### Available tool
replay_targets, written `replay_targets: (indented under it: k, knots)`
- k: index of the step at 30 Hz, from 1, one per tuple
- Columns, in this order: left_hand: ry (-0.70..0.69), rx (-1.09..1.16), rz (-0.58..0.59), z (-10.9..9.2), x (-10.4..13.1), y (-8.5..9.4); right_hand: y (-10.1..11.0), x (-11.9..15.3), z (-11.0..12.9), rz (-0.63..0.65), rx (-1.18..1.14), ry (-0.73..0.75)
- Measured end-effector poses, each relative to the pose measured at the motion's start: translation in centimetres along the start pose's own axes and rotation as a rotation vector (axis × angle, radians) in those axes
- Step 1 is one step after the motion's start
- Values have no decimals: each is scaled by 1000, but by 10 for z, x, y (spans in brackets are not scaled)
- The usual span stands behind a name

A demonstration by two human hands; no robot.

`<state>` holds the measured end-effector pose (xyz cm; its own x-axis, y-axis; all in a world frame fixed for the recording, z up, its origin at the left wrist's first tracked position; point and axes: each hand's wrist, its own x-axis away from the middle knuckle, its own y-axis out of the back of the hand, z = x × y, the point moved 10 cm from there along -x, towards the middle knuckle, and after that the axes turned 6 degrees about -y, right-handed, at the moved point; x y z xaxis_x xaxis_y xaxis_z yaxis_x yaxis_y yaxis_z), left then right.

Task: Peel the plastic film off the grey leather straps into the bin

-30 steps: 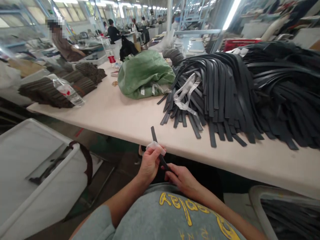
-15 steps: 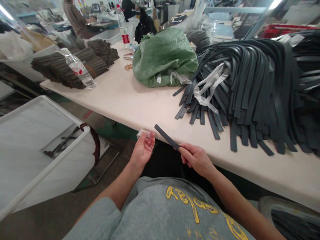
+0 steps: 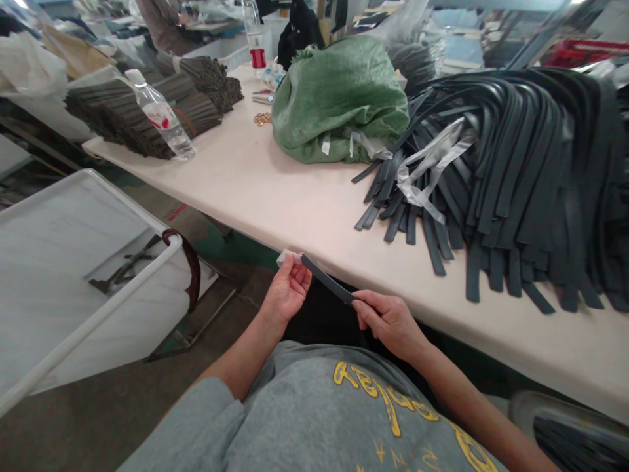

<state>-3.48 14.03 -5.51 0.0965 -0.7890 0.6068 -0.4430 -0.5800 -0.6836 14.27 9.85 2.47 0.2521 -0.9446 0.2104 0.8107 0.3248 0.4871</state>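
Note:
Near the table's front edge, my left hand (image 3: 291, 288) pinches a small white piece (image 3: 289, 257) between thumb and fingers. My right hand (image 3: 386, 318) grips one end of a short dark strip (image 3: 327, 280). The strip's far end meets the white piece at my left fingertips; whether it goes inside cannot be made out. To the right on the table lies a large heap of dark strips (image 3: 511, 164), with a clear plastic band (image 3: 427, 170) across its left part.
A green sack (image 3: 339, 98) stands on the table (image 3: 236, 190). Dark brown bundles (image 3: 118, 118) and a plastic bottle (image 3: 162, 118) lie at the left. A white cart (image 3: 63, 216) stands left of me. A person (image 3: 164, 26) is in the background.
The dark strip's far end has moved to the white piece, closing the gap between them. The head view has shifted slightly, so the table and its contents appear somewhat displaced.

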Motion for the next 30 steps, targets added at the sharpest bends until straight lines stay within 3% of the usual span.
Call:
replay_targets:
  k: [5,12,20,26,28,30]
  knots:
    - [13,11,-11,0,0,1,4,3,0,-17,-18,6]
    - [46,-5,1,6,2,0,-6,1,-6,46,21,-30]
    - [125,-92,-36,44,16,27,-35,-24,-9,141,16,-115]
    - [99,-62,-92,35,14,41,21,-2,17,4,139,-24]
    - [126,-59,-67,40,19,37,25,-1,26,-48,249,19]
    - [178,-63,-15,52,27,30,15,-8,30,-74,327,39]
